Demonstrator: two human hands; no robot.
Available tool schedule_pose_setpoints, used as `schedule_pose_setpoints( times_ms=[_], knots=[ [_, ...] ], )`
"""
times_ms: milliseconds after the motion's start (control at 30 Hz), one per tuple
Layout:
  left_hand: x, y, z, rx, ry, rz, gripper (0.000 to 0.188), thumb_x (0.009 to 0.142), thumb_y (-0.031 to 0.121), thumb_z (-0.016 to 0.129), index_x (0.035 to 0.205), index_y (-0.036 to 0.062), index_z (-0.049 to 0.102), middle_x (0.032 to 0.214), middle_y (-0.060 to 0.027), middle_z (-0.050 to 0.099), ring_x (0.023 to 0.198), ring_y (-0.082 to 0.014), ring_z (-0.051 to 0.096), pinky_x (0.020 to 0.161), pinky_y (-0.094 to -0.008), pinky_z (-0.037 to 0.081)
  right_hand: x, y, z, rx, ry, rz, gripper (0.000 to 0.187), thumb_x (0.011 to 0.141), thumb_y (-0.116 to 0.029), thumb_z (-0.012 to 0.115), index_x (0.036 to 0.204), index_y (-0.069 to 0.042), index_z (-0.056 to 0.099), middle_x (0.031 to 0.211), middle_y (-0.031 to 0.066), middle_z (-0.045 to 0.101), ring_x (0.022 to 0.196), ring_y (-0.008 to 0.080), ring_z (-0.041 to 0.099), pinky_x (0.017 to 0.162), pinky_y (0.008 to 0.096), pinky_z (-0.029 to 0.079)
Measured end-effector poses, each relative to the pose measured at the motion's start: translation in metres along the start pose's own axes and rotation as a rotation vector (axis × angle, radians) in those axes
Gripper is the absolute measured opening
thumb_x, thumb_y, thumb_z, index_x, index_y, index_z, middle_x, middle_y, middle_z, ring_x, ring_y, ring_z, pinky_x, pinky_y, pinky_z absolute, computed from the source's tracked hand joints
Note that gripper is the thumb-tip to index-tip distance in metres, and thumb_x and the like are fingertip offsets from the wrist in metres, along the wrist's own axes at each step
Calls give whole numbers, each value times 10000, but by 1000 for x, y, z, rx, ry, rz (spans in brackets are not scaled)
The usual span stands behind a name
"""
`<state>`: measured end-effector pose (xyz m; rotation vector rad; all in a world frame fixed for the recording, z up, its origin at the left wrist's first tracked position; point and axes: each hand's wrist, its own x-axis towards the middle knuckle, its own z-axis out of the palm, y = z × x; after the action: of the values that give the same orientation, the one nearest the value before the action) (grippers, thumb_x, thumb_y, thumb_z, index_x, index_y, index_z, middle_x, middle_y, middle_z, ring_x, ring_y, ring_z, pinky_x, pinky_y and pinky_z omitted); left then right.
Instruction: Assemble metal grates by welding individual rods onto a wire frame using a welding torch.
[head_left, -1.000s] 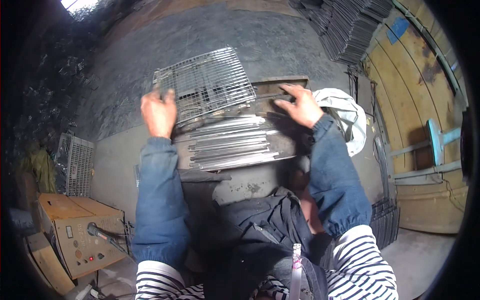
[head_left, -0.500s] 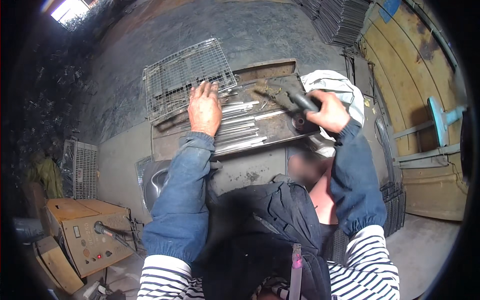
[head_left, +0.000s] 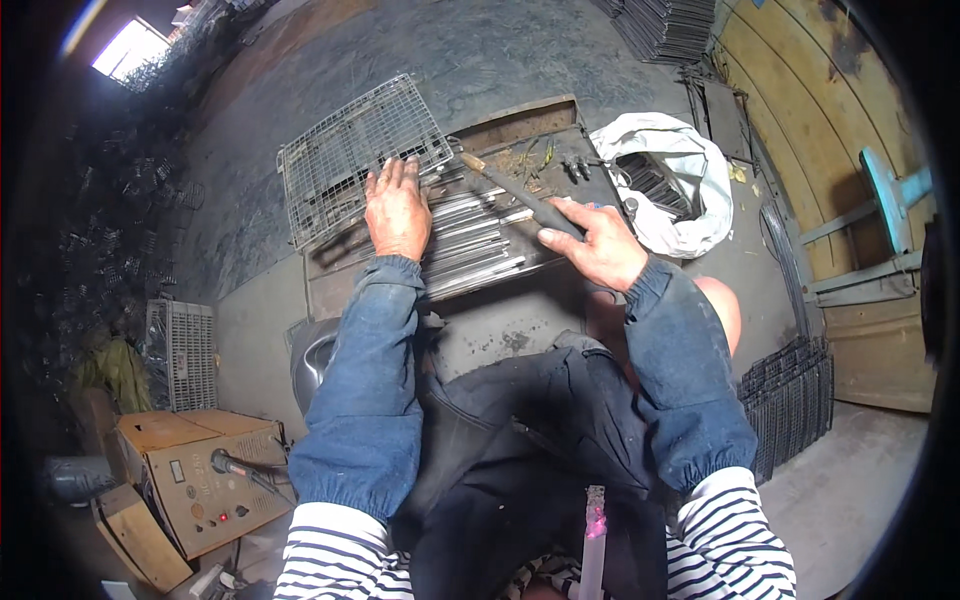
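My left hand (head_left: 398,212) lies palm down, fingers stretched, at the right near part of a wire mesh cage panel (head_left: 350,135). Its fingertips touch the mesh. In my right hand (head_left: 603,243) is a long, dark-handled welding tool (head_left: 512,193) with a brown front part. Its thin end points far left and meets or overlaps the panel's right edge; contact is unclear. Between the hands, thin metal rods (head_left: 470,240) lie side by side on a low metal worktable (head_left: 590,190), partly under my left hand.
A white sack (head_left: 712,190) holding dark wire pieces stands right of the worktable. Small dark metal pieces (head_left: 577,168) lie on the table. At lower left stands an orange-topped welding machine (head_left: 215,490). Stacked dark mesh panels (head_left: 790,410) stand at the right.
My right hand has swung left from near the sack, bringing the tool's tip to the panel. My left hand stays on the mesh. The view has shifted slightly.
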<state>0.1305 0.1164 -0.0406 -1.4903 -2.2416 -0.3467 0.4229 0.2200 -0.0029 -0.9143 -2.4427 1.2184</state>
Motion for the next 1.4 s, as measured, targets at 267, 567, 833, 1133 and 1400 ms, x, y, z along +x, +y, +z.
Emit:
schedule_pose_setpoints(
  times_ms=[267,567,833,1133,1400],
  knots=[
    [-2,-3,2,29,6,0,472,871,136,666,1330,37,612,1351,-188,621,1321,-309,540,1168,-465,348,15,13,20,27,106,-189,559,929,-407,689,1287,17,621,997,248,718,943,405,696,874,448,525],
    [-1,-1,3,23,-3,-10,478,872,157,678,1327,28,608,1354,-185,620,1335,-314,527,1172,-474,339,16,11,17,55,85,-197,478,933,-385,688,1224,-8,643,914,241,709,890,410,697,828,458,529],
    [1,-1,2,-31,-32,-15,484,889,262,640,1308,20,621,1356,-185,619,1341,-310,520,1181,-475,315,18,14,22,64,134,-252,415,938,-377,680,1173,-36,657,844,224,700,831,403,695,762,468,532],
    [-1,-3,7,-1,23,-16,466,858,102,621,1317,23,610,1346,-172,622,1336,-305,525,1172,-494,333,16,6,17,-3,92,-213,422,930,-381,683,1175,-38,662,836,223,704,799,417,686,766,459,527],
    [-2,-5,-8,110,-82,-39,467,908,103,538,1354,-32,560,1404,-217,563,1398,-348,449,1191,-510,299,13,5,19,34,71,-275,504,891,-280,725,1278,24,617,974,234,725,926,385,710,862,423,539]
  ],
)
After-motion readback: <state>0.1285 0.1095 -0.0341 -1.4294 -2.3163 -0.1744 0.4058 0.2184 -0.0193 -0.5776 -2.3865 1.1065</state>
